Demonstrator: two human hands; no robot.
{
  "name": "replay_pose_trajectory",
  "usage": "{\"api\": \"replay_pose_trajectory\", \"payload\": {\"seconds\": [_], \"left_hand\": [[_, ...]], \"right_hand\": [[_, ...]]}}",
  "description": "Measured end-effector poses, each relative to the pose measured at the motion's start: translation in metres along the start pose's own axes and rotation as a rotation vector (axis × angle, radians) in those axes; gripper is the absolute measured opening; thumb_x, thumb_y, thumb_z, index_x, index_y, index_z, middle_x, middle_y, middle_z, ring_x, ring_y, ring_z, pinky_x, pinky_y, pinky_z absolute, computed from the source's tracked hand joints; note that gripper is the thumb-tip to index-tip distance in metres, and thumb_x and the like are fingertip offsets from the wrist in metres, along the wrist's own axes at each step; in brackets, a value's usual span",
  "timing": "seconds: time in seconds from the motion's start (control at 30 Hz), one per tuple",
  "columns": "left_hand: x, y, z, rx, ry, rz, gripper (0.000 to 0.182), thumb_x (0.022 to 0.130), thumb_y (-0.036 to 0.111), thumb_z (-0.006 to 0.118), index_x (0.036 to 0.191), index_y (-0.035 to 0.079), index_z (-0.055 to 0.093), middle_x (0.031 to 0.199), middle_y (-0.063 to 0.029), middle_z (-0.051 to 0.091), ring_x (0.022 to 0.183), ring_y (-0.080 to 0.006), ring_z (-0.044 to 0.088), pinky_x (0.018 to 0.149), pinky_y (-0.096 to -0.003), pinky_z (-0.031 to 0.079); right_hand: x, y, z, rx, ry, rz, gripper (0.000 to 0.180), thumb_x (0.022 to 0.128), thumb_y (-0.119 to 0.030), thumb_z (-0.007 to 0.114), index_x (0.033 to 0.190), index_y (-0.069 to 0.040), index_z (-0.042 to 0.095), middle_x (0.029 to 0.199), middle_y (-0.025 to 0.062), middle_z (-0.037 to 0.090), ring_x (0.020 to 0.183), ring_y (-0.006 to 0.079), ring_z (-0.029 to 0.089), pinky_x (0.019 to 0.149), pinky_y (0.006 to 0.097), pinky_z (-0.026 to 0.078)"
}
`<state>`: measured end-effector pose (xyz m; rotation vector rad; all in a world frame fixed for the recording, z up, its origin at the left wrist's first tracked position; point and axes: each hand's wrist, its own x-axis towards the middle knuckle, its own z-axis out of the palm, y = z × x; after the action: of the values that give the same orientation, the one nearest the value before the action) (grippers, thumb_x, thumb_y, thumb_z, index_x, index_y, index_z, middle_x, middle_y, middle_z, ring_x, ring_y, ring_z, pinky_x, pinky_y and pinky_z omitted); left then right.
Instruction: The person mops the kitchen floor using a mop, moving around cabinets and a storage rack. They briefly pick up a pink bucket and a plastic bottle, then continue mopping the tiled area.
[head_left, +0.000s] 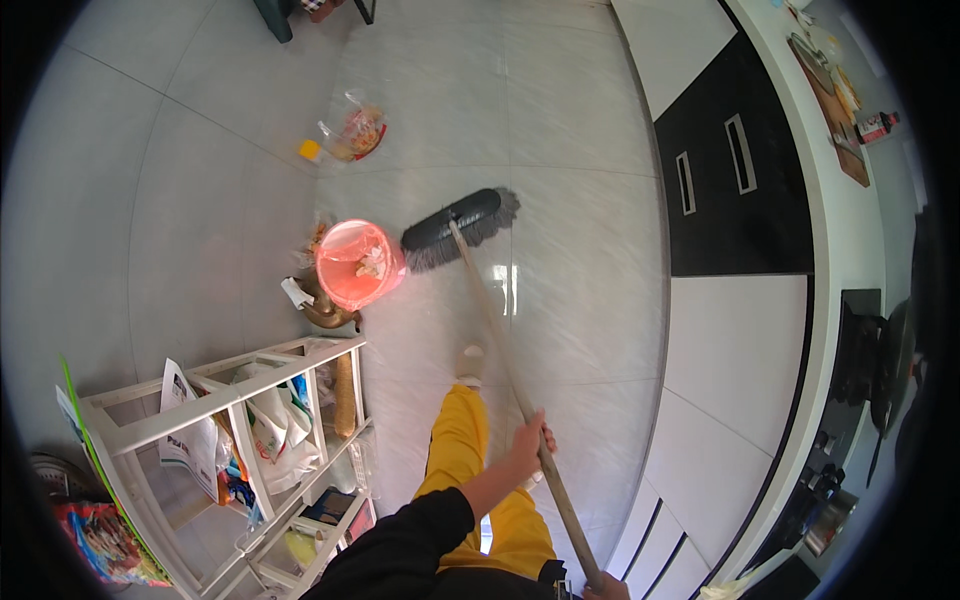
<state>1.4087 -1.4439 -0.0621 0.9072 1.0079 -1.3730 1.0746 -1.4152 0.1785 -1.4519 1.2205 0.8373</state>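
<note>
A broom with a dark plastic head (454, 221) and grey bristles rests on the tiled floor ahead of me. Its long wooden handle (491, 319) slants back towards my body. Partway down that handle, my left hand (529, 444) is wrapped around it. My right hand (607, 589) grips the handle near its end at the bottom edge and is partly cut off by the frame. Just left of the bristles stands a pink bin (337, 281) with a liner and some waste inside; whether they touch is hard to tell.
Behind the bin lie a brown, metallic-looking object (326, 311) and litter. Farther off are a clear plastic bag of food (361, 131) and a yellow object (309, 149). A loaded white rack (247, 390) stands left; white cabinets (735, 330) and a counter (840, 232) run along the right.
</note>
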Motion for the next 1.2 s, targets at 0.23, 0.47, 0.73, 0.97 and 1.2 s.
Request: {"api": "replay_pose_trajectory", "payload": {"seconds": [0.23,0.47,0.73,0.97,1.2], "left_hand": [[0.024,0.170,0.063,0.286,0.101,0.393,0.030,0.092,0.031,0.061,0.091,0.008,0.042,0.065,-0.0033,0.047,0.045,-0.0157,0.046,0.043,-0.0308,0.044],[-0.014,0.256,0.151,0.375,0.025,0.390,0.027,0.093,0.026,0.059,0.095,0.009,0.037,0.069,-0.0035,0.046,0.049,-0.0145,0.046,0.042,-0.0304,0.042],[-0.068,0.156,0.144,0.414,-0.190,0.210,0.029,0.091,0.025,0.061,0.095,0.006,0.039,0.068,-0.0082,0.052,0.049,-0.0210,0.056,0.043,-0.0364,0.050],[-0.118,0.099,0.135,0.387,-0.367,-0.312,0.038,0.093,0.035,0.059,0.105,0.003,0.043,0.085,-0.0142,0.061,0.077,-0.0323,0.068,0.073,-0.0450,0.057],[-0.095,0.170,0.173,0.453,-0.277,-0.286,0.032,0.096,0.029,0.054,0.107,0.001,0.042,0.089,-0.0195,0.059,0.086,-0.0409,0.065,0.082,-0.0514,0.054]], "right_hand": [[0.124,-0.240,-0.022,0.090,0.121,-0.122,0.032,0.077,-0.016,0.070,0.104,-0.001,0.061,0.085,0.0154,0.066,0.078,0.0284,0.064,0.072,0.0351,0.050],[0.245,-0.383,-0.066,0.306,0.254,-0.246,0.024,0.076,-0.014,0.071,0.092,-0.001,0.057,0.066,0.0103,0.057,0.054,0.0192,0.054,0.051,0.0334,0.043],[0.133,-0.327,-0.101,0.091,0.254,-0.048,0.034,0.075,-0.018,0.072,0.102,-0.001,0.062,0.076,0.0137,0.064,0.070,0.0213,0.062,0.067,0.0337,0.050],[0.009,-0.293,-0.121,0.183,0.325,-0.116,0.039,0.083,-0.026,0.071,0.110,0.000,0.062,0.081,0.0120,0.063,0.068,0.0236,0.053,0.066,0.0365,0.048],[0.036,-0.376,-0.169,0.315,0.289,-0.092,0.040,0.080,-0.021,0.074,0.114,-0.004,0.063,0.074,0.0139,0.066,0.064,0.0174,0.061,0.063,0.0305,0.050]]}}
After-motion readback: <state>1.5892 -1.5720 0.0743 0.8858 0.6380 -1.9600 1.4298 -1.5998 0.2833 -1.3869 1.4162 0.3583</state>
